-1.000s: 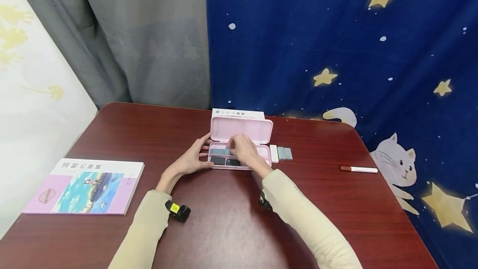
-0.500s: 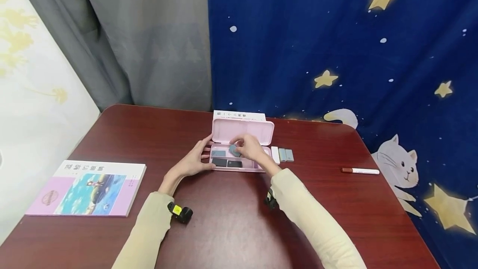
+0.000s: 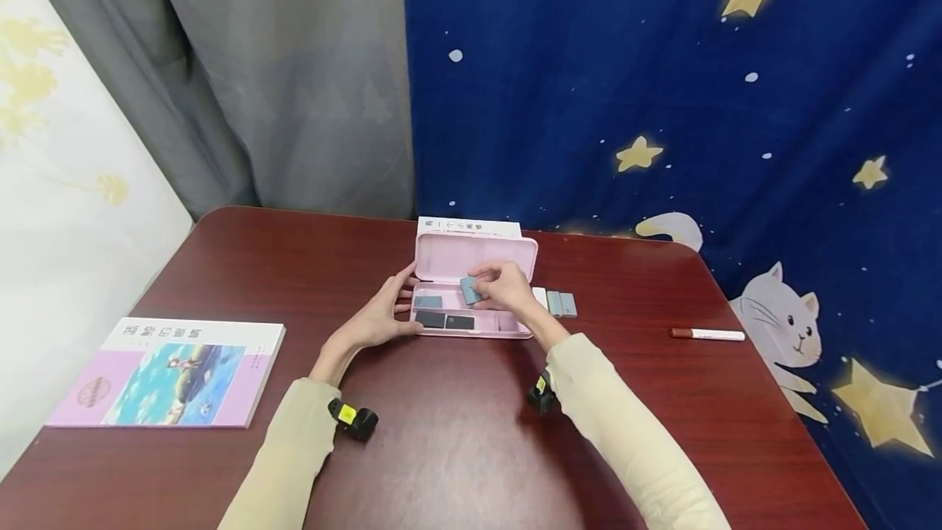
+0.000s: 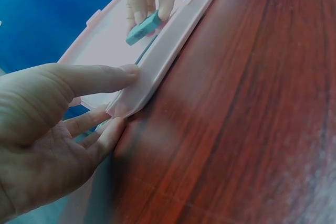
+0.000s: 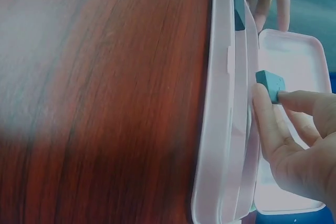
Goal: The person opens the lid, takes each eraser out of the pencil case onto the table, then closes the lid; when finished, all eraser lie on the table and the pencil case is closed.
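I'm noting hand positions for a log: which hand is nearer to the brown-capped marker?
Right. The right hand pinches a blue-grey block over the open pink case, left of the marker; the left hand touches the case's left end, farther away.

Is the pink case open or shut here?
Open. In the head view, the pink case has its lid raised at the back, and dark blocks show inside. The right wrist view also shows the lid raised.
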### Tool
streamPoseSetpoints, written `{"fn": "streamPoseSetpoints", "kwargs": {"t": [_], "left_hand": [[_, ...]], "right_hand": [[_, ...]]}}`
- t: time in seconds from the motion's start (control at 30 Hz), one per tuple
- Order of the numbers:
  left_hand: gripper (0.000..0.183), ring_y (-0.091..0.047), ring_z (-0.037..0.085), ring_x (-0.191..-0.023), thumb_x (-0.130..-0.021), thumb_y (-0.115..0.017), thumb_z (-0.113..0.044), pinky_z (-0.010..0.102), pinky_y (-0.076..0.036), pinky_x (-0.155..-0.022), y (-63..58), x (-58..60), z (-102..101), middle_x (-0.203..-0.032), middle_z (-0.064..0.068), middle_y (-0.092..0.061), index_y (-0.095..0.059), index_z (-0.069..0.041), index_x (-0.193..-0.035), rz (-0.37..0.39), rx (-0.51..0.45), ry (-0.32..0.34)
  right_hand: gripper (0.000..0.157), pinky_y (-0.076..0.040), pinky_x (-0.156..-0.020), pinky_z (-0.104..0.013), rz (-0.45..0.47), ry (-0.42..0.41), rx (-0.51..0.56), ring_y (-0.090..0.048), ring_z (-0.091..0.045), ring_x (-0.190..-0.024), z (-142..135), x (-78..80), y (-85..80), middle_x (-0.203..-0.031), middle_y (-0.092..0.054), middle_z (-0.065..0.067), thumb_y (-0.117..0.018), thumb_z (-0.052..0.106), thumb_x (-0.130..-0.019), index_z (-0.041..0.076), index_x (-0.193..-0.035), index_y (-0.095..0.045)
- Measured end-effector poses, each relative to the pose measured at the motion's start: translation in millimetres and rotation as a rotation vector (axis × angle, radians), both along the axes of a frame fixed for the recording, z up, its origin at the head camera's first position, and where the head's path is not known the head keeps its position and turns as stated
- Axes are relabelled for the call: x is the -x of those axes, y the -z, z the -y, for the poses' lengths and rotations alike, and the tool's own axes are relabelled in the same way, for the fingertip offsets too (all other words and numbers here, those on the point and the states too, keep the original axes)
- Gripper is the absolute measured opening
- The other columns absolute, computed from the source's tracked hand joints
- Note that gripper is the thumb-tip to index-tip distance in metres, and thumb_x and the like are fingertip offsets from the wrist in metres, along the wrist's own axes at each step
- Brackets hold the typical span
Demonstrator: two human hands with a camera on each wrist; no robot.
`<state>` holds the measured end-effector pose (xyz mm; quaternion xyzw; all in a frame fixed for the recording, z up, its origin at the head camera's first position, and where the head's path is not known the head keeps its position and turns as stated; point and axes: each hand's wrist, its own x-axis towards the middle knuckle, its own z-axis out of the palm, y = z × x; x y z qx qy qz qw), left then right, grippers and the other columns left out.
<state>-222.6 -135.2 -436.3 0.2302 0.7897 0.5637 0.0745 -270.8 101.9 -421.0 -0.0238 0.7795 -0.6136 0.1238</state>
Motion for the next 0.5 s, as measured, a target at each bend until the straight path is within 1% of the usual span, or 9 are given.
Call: {"fn": "streamPoseSetpoints", "kwargs": {"t": [0.1,0.13,0.17,0.2,0.27,0.43,0.5], "left_hand": [[0.1,-0.036,0.051,-0.123,-0.073,-0.072,0.017,0.058,-0.034,-0.104,-4.1,-0.5,0,-0.135,0.035,-0.028,-0.01,0.007,-0.15,-0.006,0.001,0.003],[0.099,-0.035,0.052,-0.123,-0.072,-0.072,0.018,0.06,-0.034,-0.104,-8.5,-2.3,-1,-0.135,0.037,-0.028,-0.01,0.009,-0.15,0.002,-0.003,0.006],[0.1,-0.035,0.052,-0.123,-0.072,-0.072,0.018,0.059,-0.034,-0.104,-8.5,-2.2,-1,-0.136,0.037,-0.028,-0.01,0.008,-0.15,0.004,-0.002,0.008],[0.1,-0.035,0.052,-0.123,-0.072,-0.072,0.018,0.059,-0.034,-0.104,-7.6,-1.6,-1,-0.136,0.037,-0.028,-0.01,0.008,-0.15,0.003,0.0,0.008],[0.101,-0.034,0.052,-0.123,-0.072,-0.072,0.018,0.06,-0.034,-0.104,-3.5,0.7,-1,-0.136,0.037,-0.027,-0.009,0.008,-0.15,0.004,-0.002,0.009],[0.104,-0.036,0.049,-0.123,-0.072,-0.074,0.016,0.058,-0.035,-0.104,16.2,10.0,1,-0.137,0.033,-0.028,-0.009,0.003,-0.152,-0.015,-0.003,-0.006],[0.106,-0.037,0.046,-0.123,-0.072,-0.076,0.014,0.056,-0.036,-0.104,22.0,12.6,2,-0.137,0.03,-0.029,-0.01,0.0,-0.153,-0.022,0.005,-0.013]], "right_hand": [[0.029,-0.058,-0.069,-0.042,0.019,-0.002,-0.003,-0.063,-0.022,-0.068,0,-0.3,0.6,-0.094,-0.065,-0.025,-0.059,-0.015,-0.083,-0.012,-0.112,-0.064],[0.028,-0.059,-0.067,-0.04,0.016,-0.002,-0.005,-0.063,-0.022,-0.067,1,-0.8,2.0,-0.092,-0.065,-0.023,-0.059,-0.015,-0.083,-0.012,-0.111,-0.064],[0.028,-0.059,-0.064,-0.037,0.018,0.005,-0.002,-0.063,-0.02,-0.065,1,0.7,7.0,-0.09,-0.066,-0.021,-0.059,-0.015,-0.083,-0.011,-0.109,-0.065],[0.027,-0.059,-0.064,-0.037,0.026,0.005,0.002,-0.063,-0.021,-0.065,1,-0.2,7.7,-0.089,-0.066,-0.02,-0.059,-0.016,-0.083,-0.011,-0.109,-0.065],[0.027,-0.059,-0.064,-0.036,0.036,0.013,0.008,-0.064,-0.021,-0.065,2,-2.1,8.5,-0.089,-0.065,-0.02,-0.059,-0.016,-0.083,-0.011,-0.109,-0.064],[0.026,-0.059,-0.062,-0.034,0.051,0.023,0.005,-0.064,-0.022,-0.065,2,-4.7,7.7,-0.088,-0.065,-0.02,-0.059,-0.015,-0.084,-0.011,-0.109,-0.064],[0.027,-0.059,-0.063,-0.034,0.061,0.02,0.008,-0.064,-0.023,-0.066,1,-5.5,6.4,-0.09,-0.065,-0.021,-0.059,-0.014,-0.084,-0.012,-0.11,-0.063]]}}
